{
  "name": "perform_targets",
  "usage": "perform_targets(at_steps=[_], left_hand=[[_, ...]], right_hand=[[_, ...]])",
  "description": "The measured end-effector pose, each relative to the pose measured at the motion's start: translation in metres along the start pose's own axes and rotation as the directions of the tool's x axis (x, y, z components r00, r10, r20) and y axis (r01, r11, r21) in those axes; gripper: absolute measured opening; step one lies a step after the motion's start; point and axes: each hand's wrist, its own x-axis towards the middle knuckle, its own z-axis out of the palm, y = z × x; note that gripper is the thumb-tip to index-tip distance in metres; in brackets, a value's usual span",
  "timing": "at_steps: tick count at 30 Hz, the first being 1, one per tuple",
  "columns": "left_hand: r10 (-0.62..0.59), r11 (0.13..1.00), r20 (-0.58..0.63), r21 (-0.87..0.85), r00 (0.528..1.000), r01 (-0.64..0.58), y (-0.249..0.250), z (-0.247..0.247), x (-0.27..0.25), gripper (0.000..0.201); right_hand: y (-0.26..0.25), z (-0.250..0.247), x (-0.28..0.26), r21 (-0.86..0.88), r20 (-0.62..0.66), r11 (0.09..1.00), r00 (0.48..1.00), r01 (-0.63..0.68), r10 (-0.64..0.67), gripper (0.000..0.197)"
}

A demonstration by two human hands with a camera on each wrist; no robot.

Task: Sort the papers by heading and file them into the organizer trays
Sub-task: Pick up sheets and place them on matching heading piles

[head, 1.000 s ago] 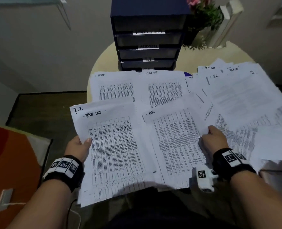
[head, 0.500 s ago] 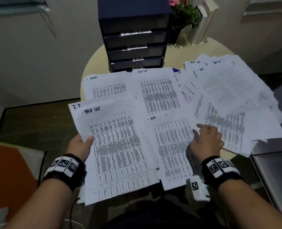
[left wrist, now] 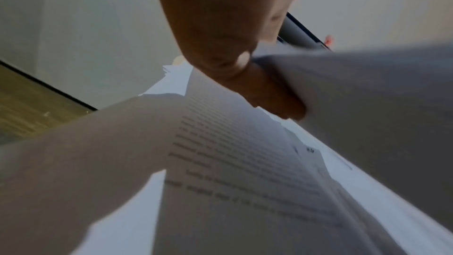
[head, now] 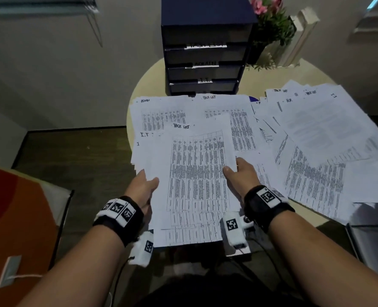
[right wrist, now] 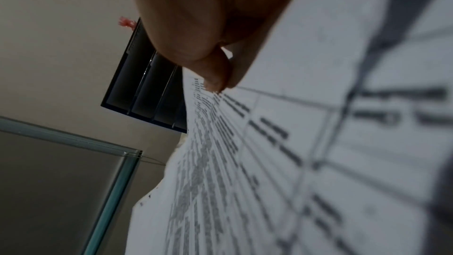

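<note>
1. Round pale wooden surface (head: 152, 78) carries loose white printed papers (head: 330, 138) before a dark blue four-tray organizer (head: 205, 60).
2. Left hand (head: 142, 185) and right hand (head: 239, 173) each pinch a side edge of the white sheet headed "Task List" (head: 197, 178), held above the piles.
3. Thin and floppy, it likely sags; both side edges suit it.
4. Tray labels read blurred; lower tray partly hidden.

dim, flat indoor light leaves the head view grainy with smeared, bowed edges, the white papers (head: 316, 138) the brightest patch, while both wrist views are soft and blurred up close, print streaking and shadow falling across the sheets.
</note>
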Motion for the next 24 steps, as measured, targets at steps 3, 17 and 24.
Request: perform_targets(at_steps=[3, 17, 24], left_hand=[[0.048, 0.991, -0.004, 0.121, 0.999, -0.047, -0.015, -0.008, 0.005, 0.027], [0.102, 0.994, -0.266, -0.015, 0.959, -0.11, -0.015, -0.002, 0.008, 0.024], [0.124, 0.986, -0.277, -0.075, 0.953, -0.15, -0.014, 0.007, 0.011, 0.029]], right_hand=[[0.0, -0.002, 0.002, -0.063, -0.001, 0.997, 0.999, 0.049, -0.049, 0.018], [0.019, -0.029, 0.018, 0.05, 0.03, 0.998, 0.999, -0.028, 0.026, 0.01], [0.024, -0.024, 0.022, 0.14, 0.003, 0.99, 1.0, -0.018, 0.017, 0.009]])
